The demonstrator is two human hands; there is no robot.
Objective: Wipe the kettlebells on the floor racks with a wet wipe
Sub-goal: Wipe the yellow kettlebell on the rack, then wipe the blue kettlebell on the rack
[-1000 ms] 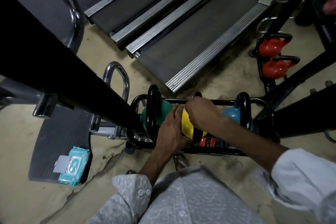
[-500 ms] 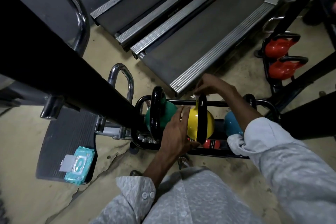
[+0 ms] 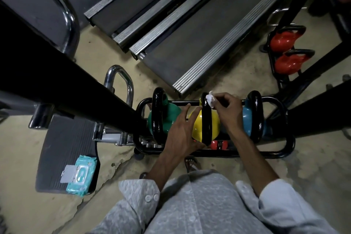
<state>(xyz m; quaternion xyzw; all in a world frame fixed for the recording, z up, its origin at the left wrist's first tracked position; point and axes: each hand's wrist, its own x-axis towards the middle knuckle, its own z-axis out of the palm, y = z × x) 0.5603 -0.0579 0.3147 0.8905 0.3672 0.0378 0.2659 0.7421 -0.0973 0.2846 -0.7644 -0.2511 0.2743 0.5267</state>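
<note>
A low black floor rack (image 3: 284, 150) holds a green kettlebell (image 3: 167, 119), a yellow kettlebell (image 3: 197, 127) and a blue kettlebell (image 3: 248, 121), each with a black handle. My right hand (image 3: 226, 108) pinches a crumpled white wet wipe (image 3: 210, 99) against the far end of the yellow kettlebell's handle. With straight fingers, my left hand (image 3: 180, 131) rests on the yellow bell's left side. A small red weight (image 3: 218, 145) lies under the rack's front.
A second rack at the right holds two red kettlebells (image 3: 284, 51). Two treadmill decks (image 3: 199, 34) lie behind the rack. A thick black bar (image 3: 76, 89) crosses the left. A teal wipes pack (image 3: 80, 175) with its lid open sits on a grey footplate (image 3: 57, 157).
My right hand drew back from beyond the rack's rear bar to the yellow kettlebell's handle, with the wipe now showing. My left hand stayed on the yellow bell.
</note>
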